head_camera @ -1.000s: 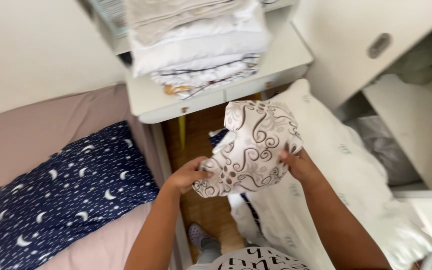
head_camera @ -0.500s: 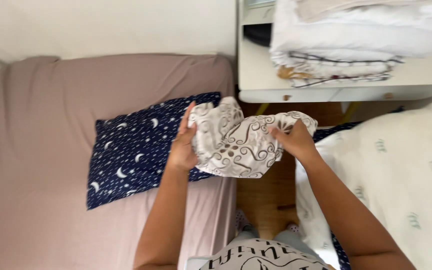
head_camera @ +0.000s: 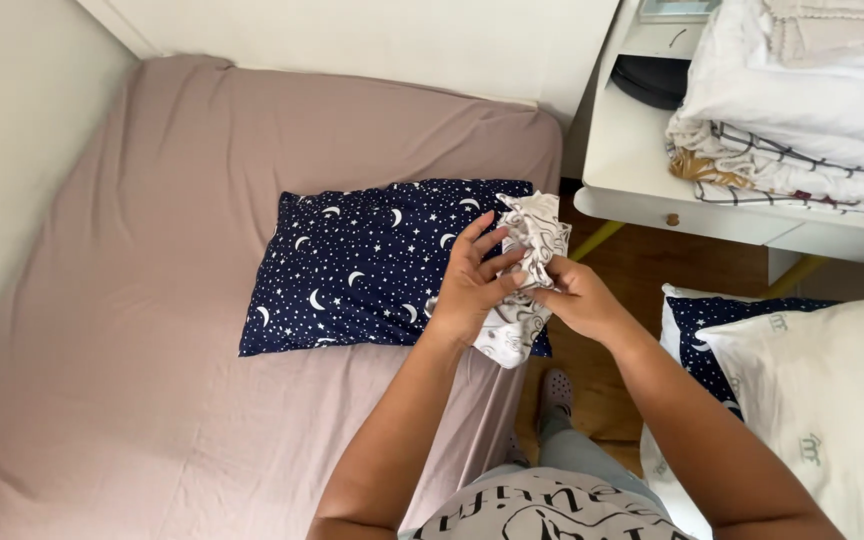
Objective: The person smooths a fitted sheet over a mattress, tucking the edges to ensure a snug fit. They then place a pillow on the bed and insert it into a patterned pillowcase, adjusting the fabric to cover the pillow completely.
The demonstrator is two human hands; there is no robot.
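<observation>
A home bedroom: a bed [head_camera: 152, 300] with a star-patterned pillow [head_camera: 372, 265], and folded linen [head_camera: 802, 110] stacked on a white nightstand [head_camera: 652, 170].

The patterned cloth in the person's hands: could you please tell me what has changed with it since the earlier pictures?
The white swirl-patterned cloth was spread wide; now both hands, left hand and right hand, have bunched it into a narrow bundle over the bed's edge. Both hands kept hold; the navy moon pillow stayed put.
</observation>
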